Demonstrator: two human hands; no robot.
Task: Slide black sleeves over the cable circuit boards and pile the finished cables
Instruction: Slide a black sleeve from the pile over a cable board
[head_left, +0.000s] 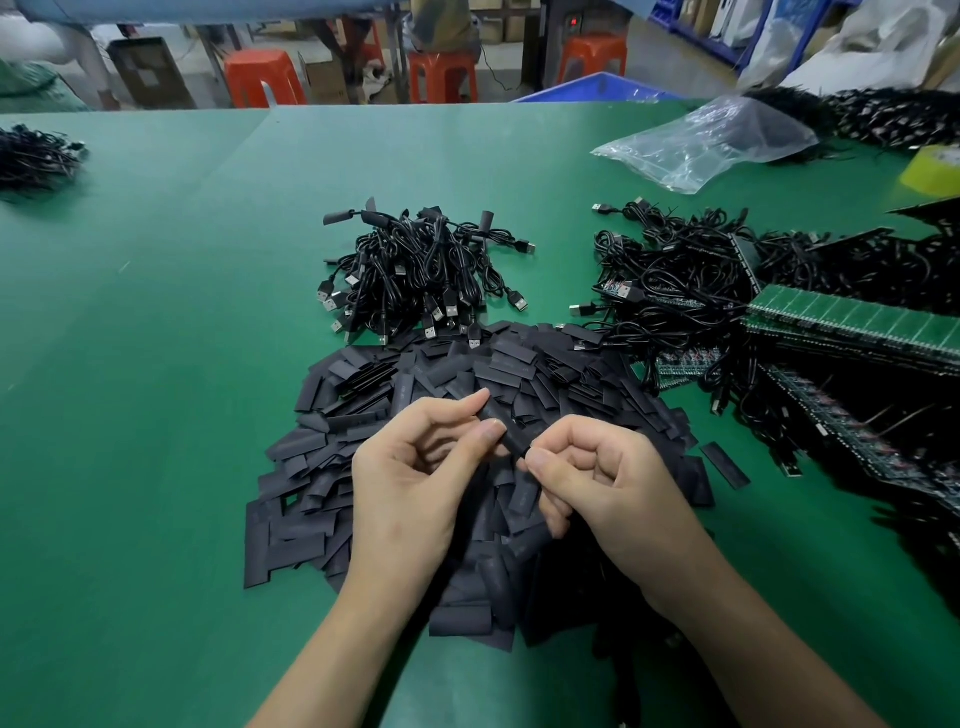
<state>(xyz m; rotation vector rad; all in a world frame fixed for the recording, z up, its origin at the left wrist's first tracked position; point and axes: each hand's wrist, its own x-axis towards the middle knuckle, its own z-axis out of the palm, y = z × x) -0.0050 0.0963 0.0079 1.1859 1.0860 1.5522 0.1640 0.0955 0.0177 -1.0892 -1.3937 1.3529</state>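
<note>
My left hand pinches a black sleeve between thumb and forefinger above a wide heap of flat black sleeves. My right hand pinches the sleeve's near end with its other fingers curled; whether a cable or board is inside cannot be seen. Behind the heap lies a pile of black sleeved USB cables. To the right sit tangled cables with bare green circuit boards and strips of green boards.
The green table stretches left with a small cable bundle at its far left edge. A clear plastic bag and more black cables lie far right. Orange stools and a blue bin stand beyond the table.
</note>
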